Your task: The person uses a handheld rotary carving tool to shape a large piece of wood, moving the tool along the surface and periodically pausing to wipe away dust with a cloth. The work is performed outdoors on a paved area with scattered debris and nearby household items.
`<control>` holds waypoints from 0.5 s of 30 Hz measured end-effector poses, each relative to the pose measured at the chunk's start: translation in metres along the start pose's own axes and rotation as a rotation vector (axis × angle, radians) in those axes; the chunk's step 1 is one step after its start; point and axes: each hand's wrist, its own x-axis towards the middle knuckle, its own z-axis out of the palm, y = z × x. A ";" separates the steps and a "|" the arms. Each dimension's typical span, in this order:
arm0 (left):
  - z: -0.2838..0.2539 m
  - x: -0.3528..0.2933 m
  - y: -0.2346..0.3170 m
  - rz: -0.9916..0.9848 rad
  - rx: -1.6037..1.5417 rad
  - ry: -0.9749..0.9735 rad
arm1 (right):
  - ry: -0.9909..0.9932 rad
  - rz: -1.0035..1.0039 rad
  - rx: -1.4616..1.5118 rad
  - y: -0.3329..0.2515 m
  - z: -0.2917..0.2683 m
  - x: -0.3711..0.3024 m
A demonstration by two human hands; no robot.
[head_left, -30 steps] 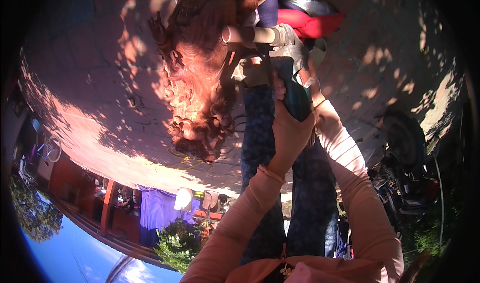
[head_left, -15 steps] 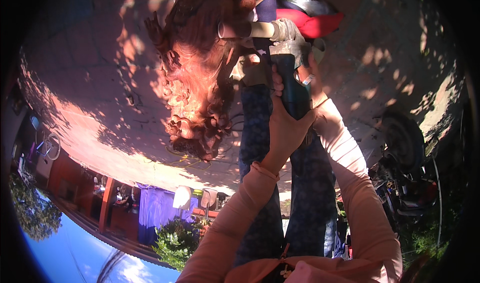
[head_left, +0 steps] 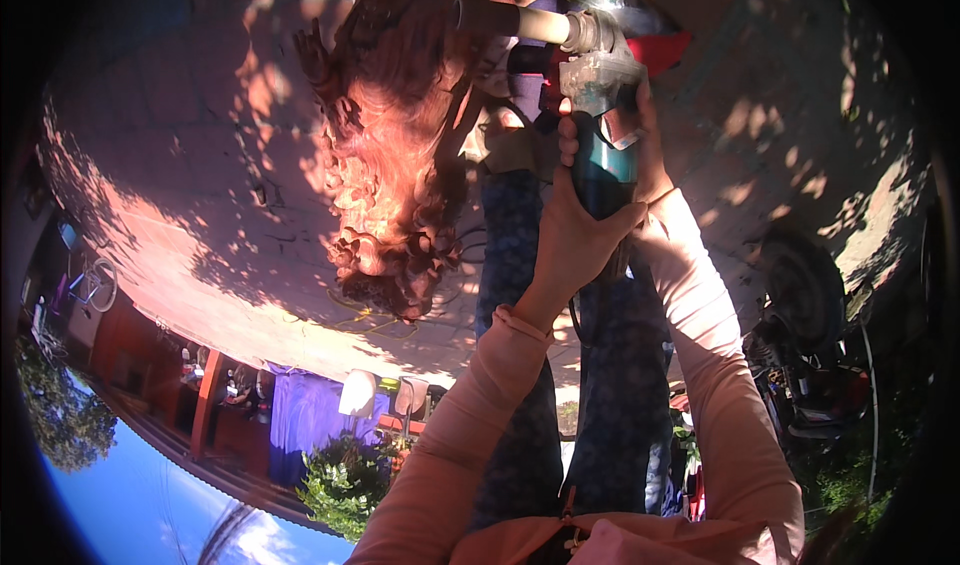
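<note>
Both my hands are wrapped round an angle grinder [head_left: 605, 170] with a dark teal body. My left hand [head_left: 583, 230] grips it from the left and underneath, and my right hand [head_left: 652, 170] holds its right side. From the grinder's worn metal head, a pale cylindrical drum [head_left: 540, 26] with a dark end sticks out to the left. That dark end lies over the upper right part of a reddish-brown carved wooden piece [head_left: 400, 135]. I cannot tell whether the drum touches the wood. The carving has curling, flower-like shapes at its lower end.
Beyond the grinder lies a red item [head_left: 660, 53]. A motorcycle [head_left: 810, 365] stands at the right. Yellow cord [head_left: 375, 315] lies on the paved ground below the carving. At lower left are a purple cloth [head_left: 305, 415], a leafy plant [head_left: 345, 475] and a bicycle [head_left: 95, 290].
The grinder and both hands have shifted right, and the drum has moved up across the carving's edge. More of the red item is now covered. The carving has stayed in place.
</note>
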 end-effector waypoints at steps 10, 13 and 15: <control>0.009 -0.024 -0.019 -0.050 -0.031 0.027 | -0.059 0.087 0.066 0.019 -0.019 -0.016; 0.004 -0.008 -0.013 -0.010 0.028 0.017 | -0.032 0.054 0.049 0.009 -0.008 -0.005; 0.001 -0.001 -0.007 -0.027 -0.002 0.000 | -0.077 0.032 -0.026 0.002 -0.005 0.002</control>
